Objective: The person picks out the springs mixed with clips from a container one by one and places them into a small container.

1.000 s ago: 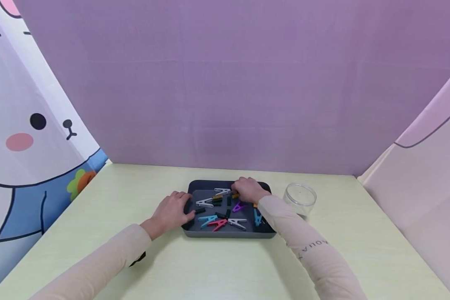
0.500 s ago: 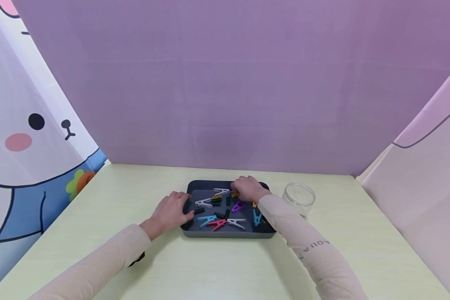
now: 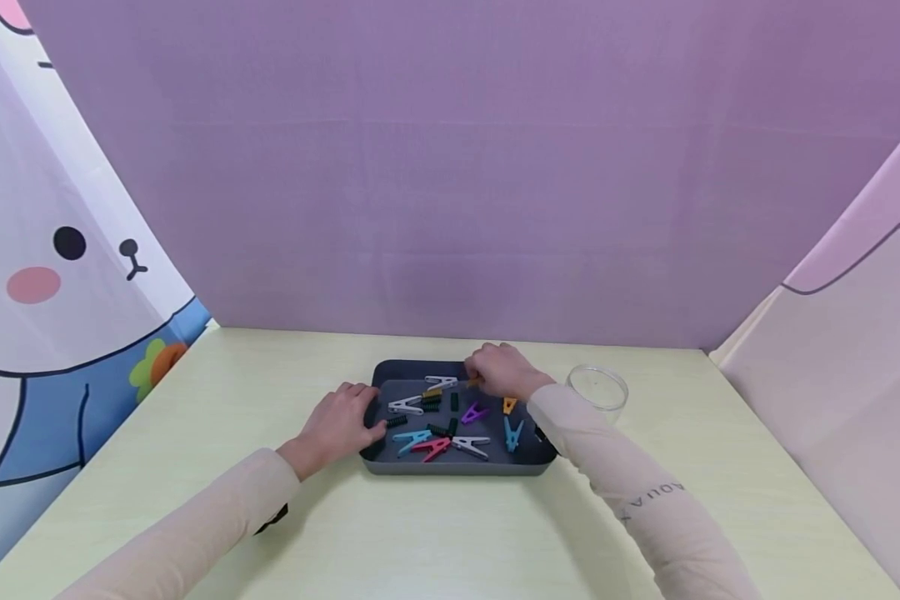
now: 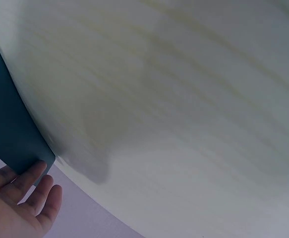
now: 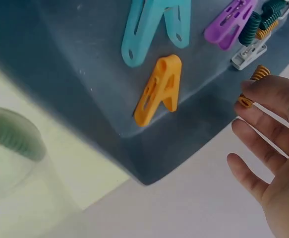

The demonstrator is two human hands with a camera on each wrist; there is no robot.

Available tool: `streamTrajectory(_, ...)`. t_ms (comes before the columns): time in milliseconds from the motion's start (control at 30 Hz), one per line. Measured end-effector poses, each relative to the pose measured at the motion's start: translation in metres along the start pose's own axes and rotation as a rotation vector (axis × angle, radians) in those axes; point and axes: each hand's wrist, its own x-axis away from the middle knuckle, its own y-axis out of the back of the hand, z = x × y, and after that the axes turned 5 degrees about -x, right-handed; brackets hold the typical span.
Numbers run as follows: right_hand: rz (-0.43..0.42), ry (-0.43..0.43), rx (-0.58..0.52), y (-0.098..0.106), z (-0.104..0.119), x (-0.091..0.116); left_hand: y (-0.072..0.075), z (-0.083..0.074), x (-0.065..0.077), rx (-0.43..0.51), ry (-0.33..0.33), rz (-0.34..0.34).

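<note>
My right hand [image 3: 501,372] pinches a yellow coil spring [image 5: 260,73] between thumb and fingertips, over the back right part of a dark grey tray [image 3: 457,470]. The spring's ribbed end shows clearly in the right wrist view. My left hand [image 3: 339,421] rests at the tray's left rim with relaxed fingers; in the left wrist view, fingertips [image 4: 39,167] touch the tray's corner. Inside lie several clothes pegs, including a purple one [image 3: 474,412], a red one [image 3: 431,448] and an orange one [image 5: 159,90], among several dark green springs [image 3: 395,422].
A clear round container [image 3: 598,390] stands right of the tray, with dark green springs [image 5: 16,138] inside it in the right wrist view. A pale wooden table [image 3: 420,533] lies underneath. A purple cloth [image 3: 450,167] hangs behind.
My right hand shifts slightly right and up with the yellow spring, and its forearm moves right, uncovering more of the orange and blue pegs. My left hand stays at the rim.
</note>
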Motion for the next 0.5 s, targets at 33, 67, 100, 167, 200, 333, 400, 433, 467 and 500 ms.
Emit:
streamTrajectory(33, -0.004, 0.004, 0.001, 0.001, 0.000, 0.001, 0.000, 0.000, 0.000, 0.000, 0.000, 0.001)
streamTrajectory(67, -0.008, 0.008, -0.005, 0.002, -0.001, 0.002, 0.000, 0.000, 0.000, -0.001, 0.000, 0.004)
streamTrajectory(100, -0.014, 0.013, -0.008, 0.003, -0.001, 0.003, 0.000, 0.000, 0.000, -0.001, -0.002, 0.003)
streamTrajectory(167, -0.028, 0.022, -0.018, 0.005, -0.002, 0.006, 0.000, 0.000, 0.000, -0.004, -0.004, 0.004)
streamTrajectory(200, -0.034, 0.028, -0.028, 0.007, -0.003, 0.008, 0.000, 0.000, 0.000, -0.003, -0.004, 0.004)
streamTrajectory(333, -0.074, 0.067, -0.053, 0.013, -0.005, 0.016, 0.000, 0.000, 0.000, -0.002, -0.005, 0.003)
streamTrajectory(400, -0.094, 0.085, -0.058, 0.016, -0.006, 0.020, 0.000, 0.000, 0.000, -0.003, -0.005, 0.003)
streamTrajectory(433, -0.103, 0.091, -0.055, 0.017, -0.006, 0.023, 0.000, 0.001, 0.000, -0.003, -0.005, 0.002)
streamTrajectory(467, -0.109, 0.094, -0.057, 0.018, -0.007, 0.025, -0.001, 0.001, 0.000, -0.003, -0.004, 0.002)
streamTrajectory(500, -0.116, 0.096, -0.057, 0.020, -0.007, 0.027, -0.001, 0.001, 0.000, -0.003, -0.005, -0.002)
